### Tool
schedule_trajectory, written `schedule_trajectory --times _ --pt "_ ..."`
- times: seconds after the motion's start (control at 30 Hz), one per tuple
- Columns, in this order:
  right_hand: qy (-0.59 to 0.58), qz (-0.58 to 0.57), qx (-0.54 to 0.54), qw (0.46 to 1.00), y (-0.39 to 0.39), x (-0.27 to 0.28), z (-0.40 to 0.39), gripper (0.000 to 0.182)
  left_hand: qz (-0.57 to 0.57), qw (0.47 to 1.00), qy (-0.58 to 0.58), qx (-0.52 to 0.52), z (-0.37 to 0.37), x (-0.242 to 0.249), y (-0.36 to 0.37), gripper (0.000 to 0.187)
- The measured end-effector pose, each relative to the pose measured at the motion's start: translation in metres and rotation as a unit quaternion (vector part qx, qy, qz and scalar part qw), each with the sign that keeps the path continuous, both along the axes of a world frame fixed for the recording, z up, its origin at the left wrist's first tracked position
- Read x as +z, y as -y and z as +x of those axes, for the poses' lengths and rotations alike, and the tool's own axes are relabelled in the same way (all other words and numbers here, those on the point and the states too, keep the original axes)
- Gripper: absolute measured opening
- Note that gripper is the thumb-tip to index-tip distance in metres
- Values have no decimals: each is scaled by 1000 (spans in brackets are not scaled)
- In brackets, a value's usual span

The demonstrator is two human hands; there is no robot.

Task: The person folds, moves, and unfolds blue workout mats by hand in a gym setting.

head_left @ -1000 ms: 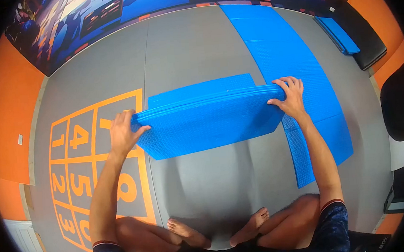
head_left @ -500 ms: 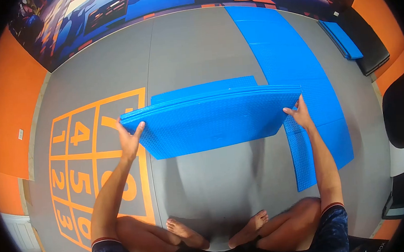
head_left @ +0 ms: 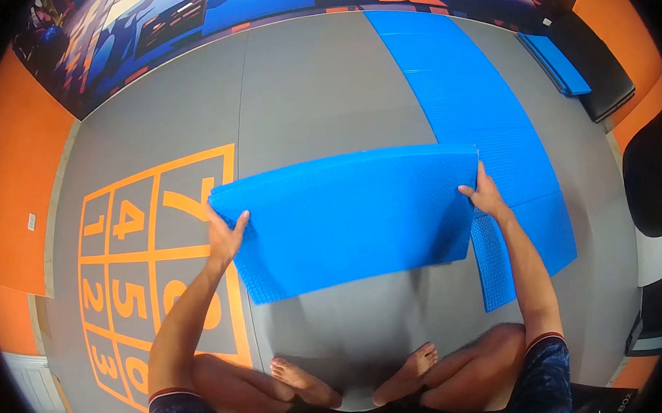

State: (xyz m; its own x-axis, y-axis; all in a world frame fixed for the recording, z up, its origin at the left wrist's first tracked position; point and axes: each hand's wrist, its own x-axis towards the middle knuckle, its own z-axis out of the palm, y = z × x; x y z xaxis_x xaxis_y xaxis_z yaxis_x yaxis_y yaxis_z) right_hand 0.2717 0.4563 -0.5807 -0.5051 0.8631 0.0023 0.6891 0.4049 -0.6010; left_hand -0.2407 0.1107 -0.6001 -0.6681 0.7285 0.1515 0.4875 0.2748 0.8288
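Note:
A folded blue foam mat [head_left: 355, 220] with a textured surface is held up in front of me, its layers stacked along the top edge. My left hand [head_left: 227, 231] is closed on its left end, thumb on the near face and fingers behind. At the opposite end my right hand [head_left: 485, 194] grips it the same way. Behind and right of the held mat, a long blue mat [head_left: 476, 89] lies flat on the floor. A narrow blue piece [head_left: 493, 268] lies beside its near end, close to my right forearm.
Grey flooring [head_left: 307, 78] spreads all round, with an orange number grid [head_left: 154, 255] on the left. At the far right, a folded blue mat [head_left: 555, 63] rests by a black pad [head_left: 594, 65]. My bare feet [head_left: 408, 374] are just below the held mat.
The held mat has tilted, so its broad face shows more and its lower edge has come down toward me. The flap that showed behind its top edge is out of sight. My hands moved slightly closer together.

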Motion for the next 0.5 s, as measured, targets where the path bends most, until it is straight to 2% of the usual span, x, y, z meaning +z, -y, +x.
schedule_trajectory --times 0.17,0.33,0.4,0.5 --pt "14 -32 12 999 10 -21 3 79 -60 998 27 -19 -4 -51 24 91" --pt "2 -14 13 1000 12 -47 6 84 -97 990 103 -14 2 -59 32 88" --pt "34 -50 -14 998 19 -56 7 86 -108 985 136 -5 5 -62 35 85" --pt "76 -117 -40 989 30 -69 13 91 -152 953 262 -2 9 -54 39 83"
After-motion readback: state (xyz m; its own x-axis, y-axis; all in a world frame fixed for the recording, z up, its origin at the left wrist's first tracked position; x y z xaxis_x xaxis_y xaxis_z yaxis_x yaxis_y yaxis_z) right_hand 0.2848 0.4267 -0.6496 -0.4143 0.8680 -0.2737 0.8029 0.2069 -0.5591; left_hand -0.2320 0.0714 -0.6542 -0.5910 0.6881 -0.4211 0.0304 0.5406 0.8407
